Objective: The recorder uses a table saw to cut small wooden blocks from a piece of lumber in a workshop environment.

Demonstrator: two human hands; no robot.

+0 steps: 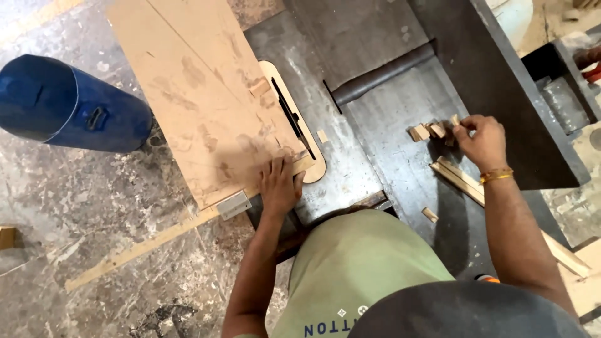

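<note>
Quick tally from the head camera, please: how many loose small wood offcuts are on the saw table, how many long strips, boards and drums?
Small pale wooden offcut blocks: 7, about four clustered at the right hand, one by the slot, one near the table edge, one on the board
Long pale wooden strips: 2
Large flat brown fibreboard sheet, under the left hand: 1
Blue plastic drum: 1
Total: 11

Stained, dusty concrete floor (75, 206) is showing left of a grey metal saw table (388, 112). Blue drum (69, 103) is lying on the floor, upper left. Wood scrap (6, 236) is sitting at the left edge. Flat, even light is falling.
</note>
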